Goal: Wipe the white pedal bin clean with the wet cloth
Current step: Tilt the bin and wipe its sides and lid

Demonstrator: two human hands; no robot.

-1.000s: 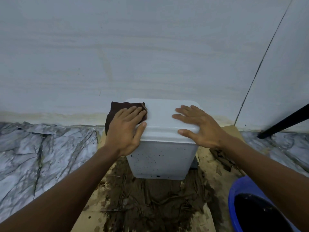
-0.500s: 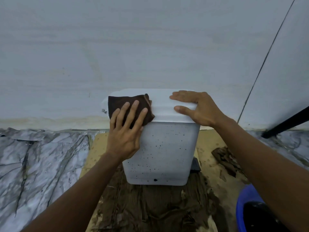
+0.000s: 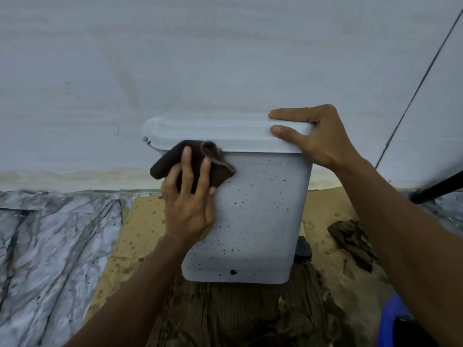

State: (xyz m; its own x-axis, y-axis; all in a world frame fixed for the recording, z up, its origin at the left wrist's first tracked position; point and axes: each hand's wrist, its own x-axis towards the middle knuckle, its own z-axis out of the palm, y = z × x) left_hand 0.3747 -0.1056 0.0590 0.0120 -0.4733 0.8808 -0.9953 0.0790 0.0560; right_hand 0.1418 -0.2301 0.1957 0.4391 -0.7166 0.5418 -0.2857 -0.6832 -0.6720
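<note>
The white pedal bin (image 3: 253,209) stands on wet cardboard against the wall, its front speckled with dark spots. Its lid (image 3: 213,134) is closed. My left hand (image 3: 188,204) presses a dark brown cloth (image 3: 200,159) flat against the upper left of the bin's front, just under the lid, fingers straight. My right hand (image 3: 315,139) rests on the lid's right corner, fingers on top and thumb on the lid's front edge. The black pedal (image 3: 303,247) pokes out at the bin's lower right.
Soaked, torn cardboard (image 3: 140,221) covers the floor under and in front of the bin. Marble-patterned floor (image 3: 50,246) lies to the left. A blue bucket (image 3: 390,319) sits at the lower right. A black bar (image 3: 436,187) slants at the right by the wall.
My left hand has slid the cloth down from the lid's left side onto the front of the bin. My right hand has stayed on the lid's right corner. The view has dropped lower.
</note>
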